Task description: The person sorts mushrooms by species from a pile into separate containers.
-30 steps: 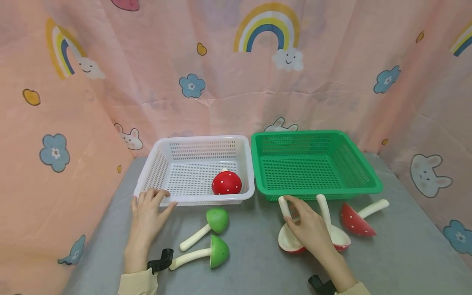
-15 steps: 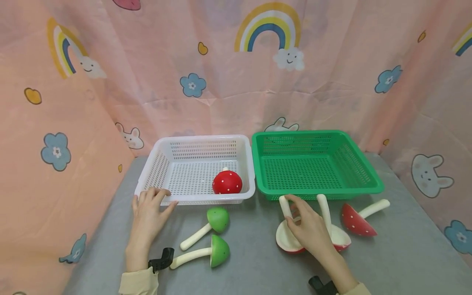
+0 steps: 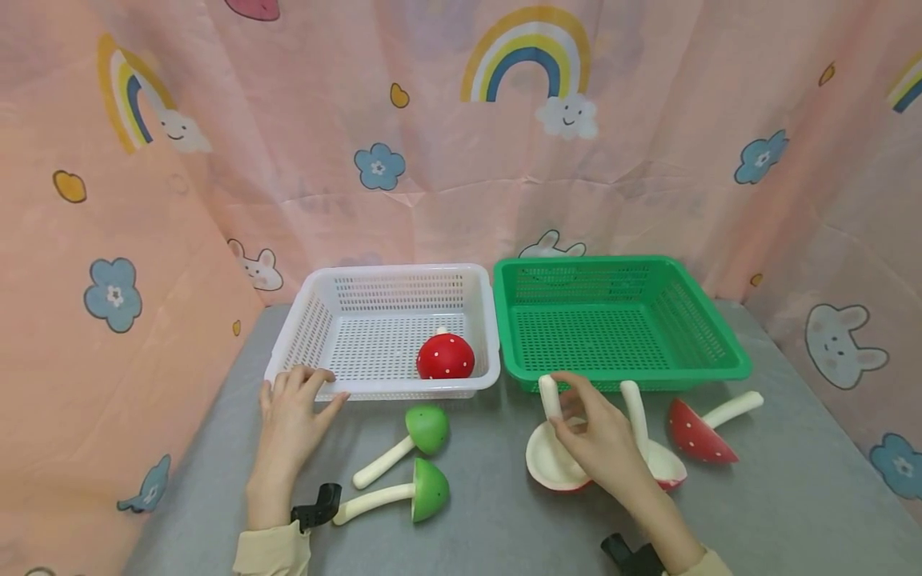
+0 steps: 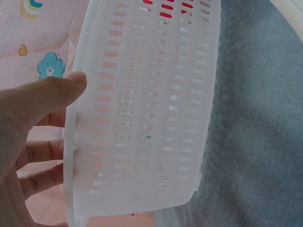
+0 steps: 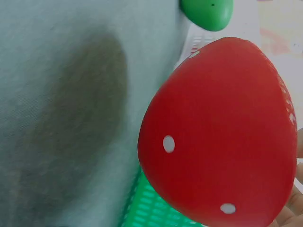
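Your left hand [image 3: 291,420] grips the white basket [image 3: 418,387] by its rim [image 4: 69,165]; your right hand [image 3: 603,440] pinches a red mushroom [image 3: 551,458] by its stem [image 3: 549,396].

The held mushroom [image 5: 218,137] reaches me as a red cap with white dots, its underside and stem cream. I see the same white-on-red spotting on the mushroom in the white basket [image 3: 392,387] and on the rightmost mushroom [image 3: 699,430]. Two mushrooms [image 3: 430,491] show me green caps, faintly dark-dotted, and cream stems. The other basket [image 3: 627,374] is solid green, the table [image 3: 490,520] grey. Behind, I get a pink curtain [image 3: 432,228] printed with yellow-white-blue rainbows, blue flowers and white rabbits.
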`<state>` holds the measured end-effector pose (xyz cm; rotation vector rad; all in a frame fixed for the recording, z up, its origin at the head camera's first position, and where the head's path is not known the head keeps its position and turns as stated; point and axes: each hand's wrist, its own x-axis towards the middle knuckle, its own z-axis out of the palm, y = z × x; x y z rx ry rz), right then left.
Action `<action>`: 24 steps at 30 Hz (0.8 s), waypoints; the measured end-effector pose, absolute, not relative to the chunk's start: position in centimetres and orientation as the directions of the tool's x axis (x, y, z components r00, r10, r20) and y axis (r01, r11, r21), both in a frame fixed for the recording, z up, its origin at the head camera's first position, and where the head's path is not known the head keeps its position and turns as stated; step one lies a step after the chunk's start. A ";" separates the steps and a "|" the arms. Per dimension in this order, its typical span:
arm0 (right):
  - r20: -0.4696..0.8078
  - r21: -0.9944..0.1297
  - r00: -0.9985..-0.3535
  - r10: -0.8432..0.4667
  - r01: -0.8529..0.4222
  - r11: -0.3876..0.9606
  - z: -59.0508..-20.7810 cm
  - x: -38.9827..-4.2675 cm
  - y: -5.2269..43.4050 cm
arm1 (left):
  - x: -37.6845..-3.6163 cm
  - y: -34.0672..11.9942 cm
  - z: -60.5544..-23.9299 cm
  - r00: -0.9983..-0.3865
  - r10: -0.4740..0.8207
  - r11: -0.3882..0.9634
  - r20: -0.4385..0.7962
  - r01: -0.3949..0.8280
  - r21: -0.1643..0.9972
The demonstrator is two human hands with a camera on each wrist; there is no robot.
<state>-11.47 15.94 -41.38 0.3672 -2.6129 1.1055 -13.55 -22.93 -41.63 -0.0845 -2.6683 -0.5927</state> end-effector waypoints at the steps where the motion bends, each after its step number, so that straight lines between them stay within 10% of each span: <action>1: 0.343 -0.663 -0.931 -0.126 -0.335 0.670 -41.2 -11.5 15.8 | -13.6 -22.9 -41.6 -0.917 -0.029 0.908 0.399 0.143 0.394; 24: 0.419 -0.694 -0.879 -0.229 -0.473 0.542 -36.7 -12.7 12.9 | -13.5 -22.9 -41.6 -0.919 -0.029 0.909 0.394 0.139 0.392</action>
